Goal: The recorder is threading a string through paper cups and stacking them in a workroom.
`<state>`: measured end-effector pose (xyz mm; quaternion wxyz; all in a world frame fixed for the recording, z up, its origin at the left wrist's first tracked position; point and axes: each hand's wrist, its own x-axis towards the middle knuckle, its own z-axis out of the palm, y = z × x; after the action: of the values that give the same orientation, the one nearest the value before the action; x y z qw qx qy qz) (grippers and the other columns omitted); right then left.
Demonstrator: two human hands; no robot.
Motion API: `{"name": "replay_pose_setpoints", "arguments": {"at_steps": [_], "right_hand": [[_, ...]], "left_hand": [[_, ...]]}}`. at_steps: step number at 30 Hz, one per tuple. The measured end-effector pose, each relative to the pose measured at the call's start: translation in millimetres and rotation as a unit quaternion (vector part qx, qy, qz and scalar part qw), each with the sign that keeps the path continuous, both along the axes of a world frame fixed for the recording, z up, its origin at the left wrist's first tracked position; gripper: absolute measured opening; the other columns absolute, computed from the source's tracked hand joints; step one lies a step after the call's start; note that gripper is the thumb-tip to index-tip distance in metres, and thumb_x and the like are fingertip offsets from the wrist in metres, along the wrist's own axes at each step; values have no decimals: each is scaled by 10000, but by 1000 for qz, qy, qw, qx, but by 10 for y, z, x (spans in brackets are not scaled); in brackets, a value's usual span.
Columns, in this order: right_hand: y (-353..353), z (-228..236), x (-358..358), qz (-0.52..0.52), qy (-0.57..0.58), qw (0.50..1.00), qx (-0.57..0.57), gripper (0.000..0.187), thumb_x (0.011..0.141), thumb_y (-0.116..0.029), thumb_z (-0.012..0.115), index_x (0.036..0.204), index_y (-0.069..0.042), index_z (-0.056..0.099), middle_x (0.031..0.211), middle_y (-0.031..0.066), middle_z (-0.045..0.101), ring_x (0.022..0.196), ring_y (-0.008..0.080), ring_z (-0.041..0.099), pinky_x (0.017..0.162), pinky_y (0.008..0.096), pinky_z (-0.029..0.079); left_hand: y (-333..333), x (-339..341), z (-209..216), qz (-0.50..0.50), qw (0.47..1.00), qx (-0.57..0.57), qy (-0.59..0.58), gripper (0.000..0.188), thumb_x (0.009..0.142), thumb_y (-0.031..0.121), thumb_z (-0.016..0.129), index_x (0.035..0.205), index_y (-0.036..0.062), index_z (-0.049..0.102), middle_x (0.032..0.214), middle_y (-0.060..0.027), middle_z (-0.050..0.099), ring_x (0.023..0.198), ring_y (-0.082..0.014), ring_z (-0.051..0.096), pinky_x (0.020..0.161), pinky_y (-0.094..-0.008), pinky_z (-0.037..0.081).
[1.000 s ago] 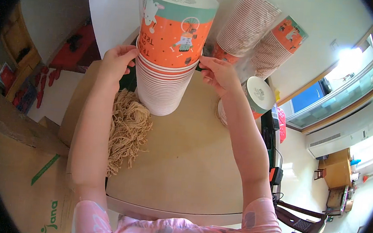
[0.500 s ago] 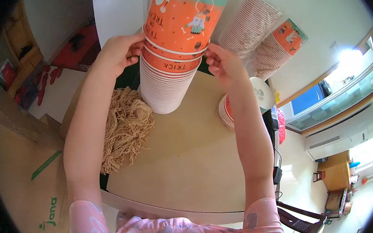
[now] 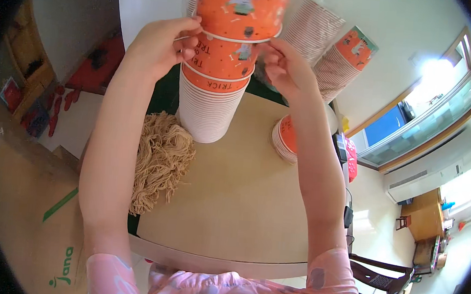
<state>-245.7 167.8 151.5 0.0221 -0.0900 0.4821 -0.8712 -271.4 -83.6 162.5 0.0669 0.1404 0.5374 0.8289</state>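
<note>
Head view, single frame.

Item 1: tall stack of orange paper cups [image 3: 213, 98], nested upside down, standing on the beige tabletop [image 3: 236, 202] near its far edge. White ribbed rims show down the lower part; orange printed walls show at the top.

Item 2: top orange cup [image 3: 241, 9], inverted, raised above the rest of the stack and somewhat blurred; whether its rim is fully free of the cup beneath cannot be told.

Item 3: left hand [image 3: 163, 44], at the left side of the stack's upper part, fingers curled and pinching the rim region of the upper cups.

Item 4: right hand [image 3: 286, 68], at the right side at the same height, fingers narrow and pressed to the cup wall. Both hands grip the stack's top between them.

Item 5: heap of tan raffia-like shredded filler [image 3: 160, 160], lying on the tabletop just left of the stack's base and spilling toward the near-left edge.

Item 6: short stack of orange cups lying on its side [image 3: 286, 140], on the table right of the tall stack, partly behind the right forearm.

Item 7: two further leaning stacks of cups [image 3: 336, 58] behind, against the white wall.

Item 8: pink patterned sleeves [image 3: 235, 290], lower edge.

Item 9: cardboard sheet [image 3: 25, 213] on the floor, left.
</note>
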Motion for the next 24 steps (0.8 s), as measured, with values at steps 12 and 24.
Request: {"name": "replay_pose_setpoints", "arguments": {"at_steps": [12, 24], "right_hand": [[-186, 170, -167, 11, 36, 996, -86, 113, 898, -84, 554, 922, 22, 524, 801, 57, 554, 573, 66, 518, 504, 135, 466], [-559, 494, -24, -52, 129, 984, -109, 128, 902, -89, 554, 994, -1, 550, 920, 84, 598, 813, 190, 598, 665, 276, 532]], "left_hand": [[32, 125, 141, -9, 999, -26, 32, 289, 885, 237, 603, 1100, 49, 554, 1019, -87, 643, 835, -166, 607, 704, -299, 477], [3, 818, 326, 58, 971, -107, 206, 217, 921, 188, 554, 1099, 66, 573, 1043, -47, 628, 862, -115, 578, 754, -253, 443]]}}
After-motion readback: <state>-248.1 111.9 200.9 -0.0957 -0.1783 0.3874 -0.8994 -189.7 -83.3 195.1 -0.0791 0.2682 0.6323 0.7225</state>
